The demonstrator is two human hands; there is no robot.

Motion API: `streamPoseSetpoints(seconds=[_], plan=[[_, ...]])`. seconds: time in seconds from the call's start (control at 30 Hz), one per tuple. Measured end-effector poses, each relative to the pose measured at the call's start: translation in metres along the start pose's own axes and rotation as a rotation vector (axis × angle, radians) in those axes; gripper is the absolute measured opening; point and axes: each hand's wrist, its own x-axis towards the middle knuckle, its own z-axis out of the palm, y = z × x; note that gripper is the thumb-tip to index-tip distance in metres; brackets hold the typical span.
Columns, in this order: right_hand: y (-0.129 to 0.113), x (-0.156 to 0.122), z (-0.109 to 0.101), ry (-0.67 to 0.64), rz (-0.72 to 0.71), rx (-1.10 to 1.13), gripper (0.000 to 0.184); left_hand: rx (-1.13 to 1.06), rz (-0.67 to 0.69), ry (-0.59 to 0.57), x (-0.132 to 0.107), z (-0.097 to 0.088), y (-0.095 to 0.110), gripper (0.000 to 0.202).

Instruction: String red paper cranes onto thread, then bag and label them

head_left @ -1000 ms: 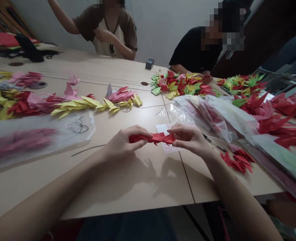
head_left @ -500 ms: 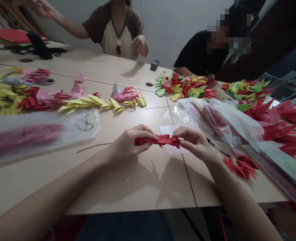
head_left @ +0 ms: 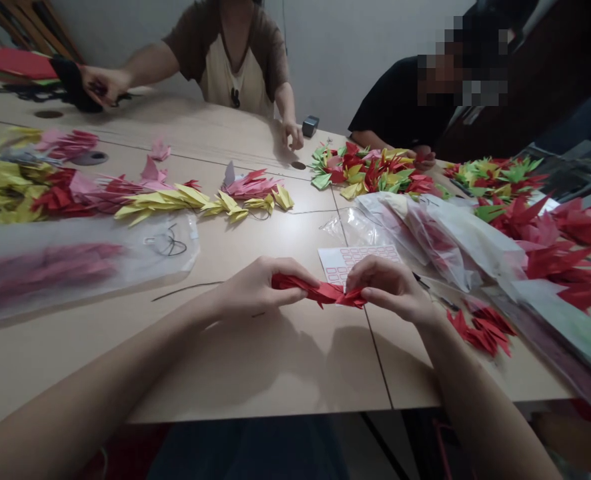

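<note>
1. While both of the person's hands work directly ahead, a bunch of folded red paper (head_left: pixel 320 293) stretches between them at 12 o'clock, above a pale wood-toned table (head_left: pixel 255 373).
2. At the left end, the left hand (head_left: pixel 270 287) curls its fingers (head_left: pixel 295 273) closely over the paper, holding it in a narrow pinch.
3. At the right end, the right hand (head_left: pixel 390 287) grips the paper just as narrowly, with its fingers (head_left: pixel 370 280) bent over it.
4. Just behind the red paper lies a white sheet of red-outlined labels (head_left: pixel 355 260), partly hidden by the right hand.
5. At 2 o'clock, clear plastic bags (head_left: pixel 425 233) lie in a heap. At 3 o'clock, loose red paper cranes (head_left: pixel 480 331) sit near the right hand.
6. At 9 o'clock lies a translucent bag of pink cranes (head_left: pixel 50 267). At 10 o'clock, a long run of yellow, red and pink cranes (head_left: pixel 160 203) crosses the table.
7. At 11 o'clock, a co-worker in a brown top and cream apron (head_left: pixel 233 67) rests one hand (head_left: pixel 292 133) on the table. At 1 o'clock, a co-worker in black (head_left: pixel 390 93) sits behind a mound of mixed paper cranes (head_left: pixel 370 170).
</note>
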Motion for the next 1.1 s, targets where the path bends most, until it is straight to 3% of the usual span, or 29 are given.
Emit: streamPoseSetpoints(seconds=[0.17,0.33,0.7,0.97,1.1], plan=[[-0.0058,-0.0027,0.0009,-0.126,0.051,0.022,0.011,-0.039,-0.184,-0.189,-0.0011,-0.0070,0.0045,0.025],[-0.0065,-0.0049,0.0035,-0.193,0.062,0.132,0.011,-0.065,-0.267,-0.265,-0.0019,-0.0072,0.0071,0.027],[-0.0061,-0.0060,0.0074,-0.271,0.137,0.183,0.012,-0.122,-0.283,-0.317,0.0002,-0.0047,0.0102,0.023],[-0.0036,-0.0048,0.0042,-0.134,0.040,0.140,0.012,-0.198,-0.311,-0.207,-0.0012,-0.0039,0.0099,0.021],[-0.0047,-0.0042,0.0054,-0.143,0.052,0.168,0.013,-0.207,-0.331,-0.240,-0.0010,-0.0046,0.0098,0.020]])
